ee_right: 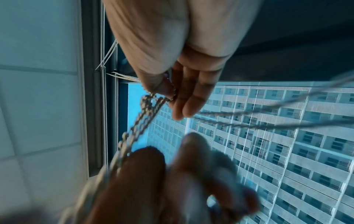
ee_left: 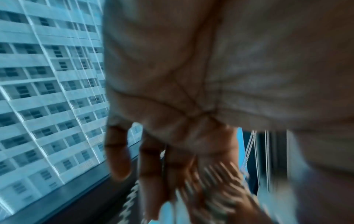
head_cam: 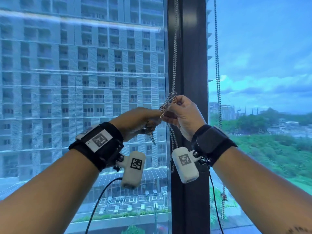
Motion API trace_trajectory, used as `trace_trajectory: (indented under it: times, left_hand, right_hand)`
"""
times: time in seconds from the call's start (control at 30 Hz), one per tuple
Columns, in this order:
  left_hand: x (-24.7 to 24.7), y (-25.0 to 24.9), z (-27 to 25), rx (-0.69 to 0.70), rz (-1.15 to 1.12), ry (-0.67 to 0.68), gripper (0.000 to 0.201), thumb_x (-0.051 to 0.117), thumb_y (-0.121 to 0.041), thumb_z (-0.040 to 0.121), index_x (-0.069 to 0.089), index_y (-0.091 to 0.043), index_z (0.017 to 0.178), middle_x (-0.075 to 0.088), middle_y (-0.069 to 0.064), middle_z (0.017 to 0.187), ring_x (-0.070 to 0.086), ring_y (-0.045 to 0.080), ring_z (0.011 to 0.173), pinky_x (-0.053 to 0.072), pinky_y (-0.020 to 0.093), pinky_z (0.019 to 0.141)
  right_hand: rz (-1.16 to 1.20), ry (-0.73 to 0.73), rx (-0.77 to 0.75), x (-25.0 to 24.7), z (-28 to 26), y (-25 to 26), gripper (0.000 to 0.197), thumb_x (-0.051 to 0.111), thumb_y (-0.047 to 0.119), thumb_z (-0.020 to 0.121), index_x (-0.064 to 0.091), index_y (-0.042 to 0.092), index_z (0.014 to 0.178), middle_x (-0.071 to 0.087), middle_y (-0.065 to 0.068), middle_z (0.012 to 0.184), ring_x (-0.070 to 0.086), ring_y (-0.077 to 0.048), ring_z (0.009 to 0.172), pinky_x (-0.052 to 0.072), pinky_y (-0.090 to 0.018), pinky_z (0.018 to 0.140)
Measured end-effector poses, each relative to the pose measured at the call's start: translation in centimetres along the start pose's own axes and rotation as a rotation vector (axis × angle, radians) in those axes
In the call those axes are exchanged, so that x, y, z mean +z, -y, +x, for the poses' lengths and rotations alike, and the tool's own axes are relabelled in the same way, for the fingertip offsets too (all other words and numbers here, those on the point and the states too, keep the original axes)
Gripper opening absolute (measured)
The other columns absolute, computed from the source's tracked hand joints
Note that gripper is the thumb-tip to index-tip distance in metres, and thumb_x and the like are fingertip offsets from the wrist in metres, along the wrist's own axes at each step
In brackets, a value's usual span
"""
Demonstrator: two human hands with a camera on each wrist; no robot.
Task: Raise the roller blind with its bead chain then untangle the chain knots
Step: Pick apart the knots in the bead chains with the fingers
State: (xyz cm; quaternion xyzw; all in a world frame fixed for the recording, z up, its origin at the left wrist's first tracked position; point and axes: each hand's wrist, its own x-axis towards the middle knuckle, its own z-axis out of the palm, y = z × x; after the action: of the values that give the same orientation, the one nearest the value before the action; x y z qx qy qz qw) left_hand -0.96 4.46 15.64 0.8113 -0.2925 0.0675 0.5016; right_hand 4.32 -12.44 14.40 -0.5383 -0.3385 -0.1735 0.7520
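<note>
Bead chain point(head_cam: 174, 53) knot pinched between raised left hand point(head_cam: 136, 121) and right hand point(head_cam: 184, 114), both grips closed on it.

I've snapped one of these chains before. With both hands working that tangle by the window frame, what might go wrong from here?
1. The right hand and left hand both pinch the knot in the bead chain; pulling them apart may tighten it or snap a link.
2. The chain runs taut upward, so a downward tug could move the blind.
3. Loose loops hang below the hands and could snag the wrist camera.
</note>
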Motion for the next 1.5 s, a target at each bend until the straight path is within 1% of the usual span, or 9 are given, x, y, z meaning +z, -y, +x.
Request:
trace_trajectory:
  times: [0.23, 0.3, 0.4, 0.77, 0.97, 1.1, 1.23, 1.37, 1.5]
  left_hand:
    - [0.6, 0.1, -0.8, -0.294, 0.545, 0.552, 0.010, 0.069, -0.030, 0.061, 0.064, -0.024, 0.055, 0.065, 0.005, 0.089, 0.056, 0.018, 0.089, 0.047, 0.038, 0.090]
    - [0.7, 0.3, -0.4, -0.403, 0.752, 0.492, 0.016, 0.071, -0.030, 0.074, 0.066, -0.025, 0.059, 0.069, -0.011, 0.066, 0.060, 0.007, 0.073, 0.052, 0.028, 0.075]
    - [1.1, 0.8, -0.2, -0.482, 1.046, 0.373, 0.018, 0.067, -0.031, 0.081, 0.062, -0.023, 0.066, 0.063, -0.005, 0.058, 0.054, 0.000, 0.052, 0.044, 0.019, 0.057]
    - [2.7, 0.5, -0.1, -0.585, 1.563, 0.495, 0.019, 0.060, -0.035, 0.086, 0.056, -0.018, 0.080, 0.048, -0.003, 0.067, 0.043, 0.013, 0.058, 0.036, 0.023, 0.056]
    - [-0.1, 1.4, 0.4, -0.463, 0.999, 0.193, 0.022, 0.057, -0.024, 0.095, 0.070, -0.008, 0.099, 0.076, 0.002, 0.095, 0.072, 0.015, 0.084, 0.059, 0.028, 0.067]
    - [0.0, 1.8, 1.0, -0.300, 0.236, -0.152, 0.025, 0.049, -0.022, 0.102, 0.068, -0.006, 0.107, 0.076, 0.011, 0.104, 0.071, 0.022, 0.099, 0.054, 0.045, 0.092]
    - [0.3, 1.7, 1.1, -0.209, -0.237, -0.384, 0.027, 0.045, -0.013, 0.100, 0.066, -0.002, 0.113, 0.075, 0.017, 0.097, 0.071, 0.030, 0.099, 0.052, 0.048, 0.095]
    - [1.7, 1.9, 1.4, -0.082, -0.143, -0.530, 0.013, 0.052, -0.019, 0.095, 0.058, -0.016, 0.106, 0.066, 0.007, 0.101, 0.066, 0.023, 0.099, 0.052, 0.044, 0.092]
    - [4.6, 2.0, 1.3, -0.008, 0.027, -0.330, 0.041, 0.068, -0.034, 0.076, 0.057, -0.024, 0.114, 0.071, 0.005, 0.105, 0.067, 0.026, 0.106, 0.052, 0.051, 0.096]
  right_hand:
    - [0.009, -0.027, -0.009, -1.1, 0.0, -0.2, 0.010, 0.062, 0.004, 0.095, 0.055, 0.009, 0.090, 0.071, -0.016, 0.089, 0.073, -0.030, 0.075, 0.061, -0.043, 0.074]
    - [-0.016, -0.022, -0.013, -1.3, 0.0, 0.0, 0.011, 0.063, 0.002, 0.094, 0.056, 0.010, 0.090, 0.071, -0.016, 0.091, 0.073, -0.027, 0.074, 0.061, -0.039, 0.069]
    - [-0.068, -0.014, -0.010, -1.3, -0.1, 0.2, 0.016, 0.064, -0.002, 0.092, 0.056, 0.011, 0.086, 0.070, -0.013, 0.086, 0.071, -0.025, 0.071, 0.061, -0.041, 0.070]
    - [-0.563, -0.094, -0.049, -2.3, -0.1, 0.0, 0.005, 0.060, 0.014, 0.093, 0.056, 0.014, 0.090, 0.066, -0.017, 0.090, 0.067, -0.033, 0.083, 0.056, -0.051, 0.085]
    - [-0.479, -0.066, -0.017, -2.5, -0.6, 0.2, 0.006, 0.056, 0.007, 0.097, 0.054, 0.012, 0.095, 0.066, -0.027, 0.104, 0.066, -0.024, 0.075, 0.059, -0.035, 0.064]
    - [-0.576, -0.085, -0.063, -2.8, -0.6, 0.4, 0.019, 0.064, 0.015, 0.094, 0.052, 0.001, 0.099, 0.067, -0.030, 0.106, 0.061, -0.025, 0.071, 0.059, -0.044, 0.065]
    - [-0.663, -0.093, -0.066, -3.4, -0.3, 0.5, 0.013, 0.061, 0.012, 0.092, 0.052, 0.004, 0.095, 0.066, -0.029, 0.095, 0.065, -0.025, 0.064, 0.061, -0.052, 0.062]
    - [-0.736, -0.096, -0.076, -3.5, -0.4, 0.7, 0.008, 0.061, 0.010, 0.091, 0.053, 0.006, 0.092, 0.063, -0.017, 0.082, 0.066, -0.019, 0.057, 0.063, -0.042, 0.059]
    - [-0.890, -0.112, -0.172, -2.8, -0.1, 0.8, 0.008, 0.062, 0.014, 0.085, 0.056, 0.010, 0.088, 0.063, -0.010, 0.079, 0.060, -0.021, 0.063, 0.057, -0.035, 0.060]
